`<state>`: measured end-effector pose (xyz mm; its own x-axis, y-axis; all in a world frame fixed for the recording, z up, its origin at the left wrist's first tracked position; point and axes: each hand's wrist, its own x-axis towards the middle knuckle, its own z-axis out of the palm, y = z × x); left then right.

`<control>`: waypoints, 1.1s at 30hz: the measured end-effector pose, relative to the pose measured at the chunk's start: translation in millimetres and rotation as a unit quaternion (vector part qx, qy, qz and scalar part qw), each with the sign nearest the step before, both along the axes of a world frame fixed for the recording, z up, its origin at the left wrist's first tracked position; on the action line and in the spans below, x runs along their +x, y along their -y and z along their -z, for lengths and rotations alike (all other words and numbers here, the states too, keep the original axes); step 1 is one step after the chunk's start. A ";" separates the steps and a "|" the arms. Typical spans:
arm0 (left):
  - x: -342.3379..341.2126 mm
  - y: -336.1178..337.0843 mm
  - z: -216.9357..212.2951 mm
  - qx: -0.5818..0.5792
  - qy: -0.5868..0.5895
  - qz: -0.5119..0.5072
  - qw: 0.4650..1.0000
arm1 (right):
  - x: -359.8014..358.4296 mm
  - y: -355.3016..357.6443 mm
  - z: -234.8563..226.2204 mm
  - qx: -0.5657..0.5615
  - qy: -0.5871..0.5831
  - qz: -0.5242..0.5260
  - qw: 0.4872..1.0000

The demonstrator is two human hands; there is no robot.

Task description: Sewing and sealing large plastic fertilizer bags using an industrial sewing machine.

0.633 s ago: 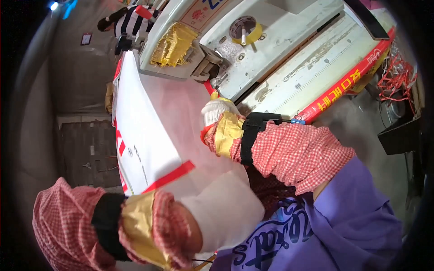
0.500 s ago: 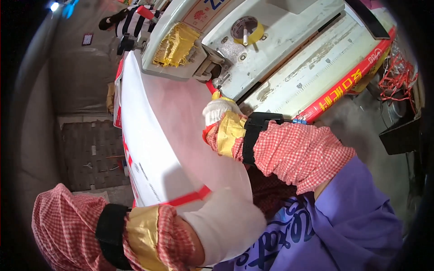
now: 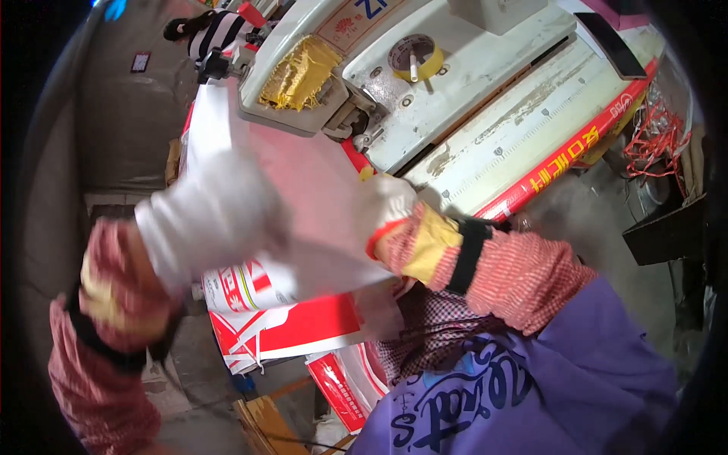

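Note:
My left hand [image 3: 216, 216], in a white glove, is over the left part of a white and red printed sack [image 3: 303, 322]. Motion smears its fingers, so its grip does not show. At the sack's right edge is my right hand [image 3: 390, 208], also gloved and blurred, its fingers turned from view. The sack's pale pinkish sheet stretches between both hands and up to the head of a white sewing machine [image 3: 303, 121]. A frayed yellow cloth patch [image 3: 301, 73] covers part of that head.
On the machine bed lies a yellow tape roll [image 3: 434, 64] with a white stick in it. A black phone [image 3: 609, 44] rests on the table's far right. Tangled red string [image 3: 656, 144] hangs beyond. More red and white sacks [image 3: 345, 390] lie below. A person in stripes [image 3: 216, 34] is at the back left.
My left hand has swept up and away from the lower middle to the left. My right hand has shifted slightly right and nearer. The sack has folded, showing its red printed side below.

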<state>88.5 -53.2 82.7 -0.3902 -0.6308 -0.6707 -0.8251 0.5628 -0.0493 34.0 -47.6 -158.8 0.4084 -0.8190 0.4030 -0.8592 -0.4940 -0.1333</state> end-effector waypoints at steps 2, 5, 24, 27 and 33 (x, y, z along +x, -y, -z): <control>-49.0 -27.5 8.7 0.048 -0.055 0.014 0.997 | -26.5 17.8 -0.4 0.051 0.153 -0.211 0.964; -84.1 -47.7 60.6 -0.047 -0.046 0.014 0.998 | -25.2 39.7 -16.3 0.240 0.164 -0.215 0.932; 71.6 -125.2 -5.6 -0.214 0.134 -0.090 0.963 | 83.1 30.3 -30.4 0.059 0.000 -0.311 0.948; 68.8 -196.6 -39.3 -0.534 0.133 -0.102 0.829 | 115.8 -12.8 -43.3 0.115 -0.044 -0.405 0.906; 100.1 -367.9 70.1 -0.609 -0.303 -0.669 0.299 | 87.2 -180.3 -99.0 0.761 -0.035 -0.535 0.366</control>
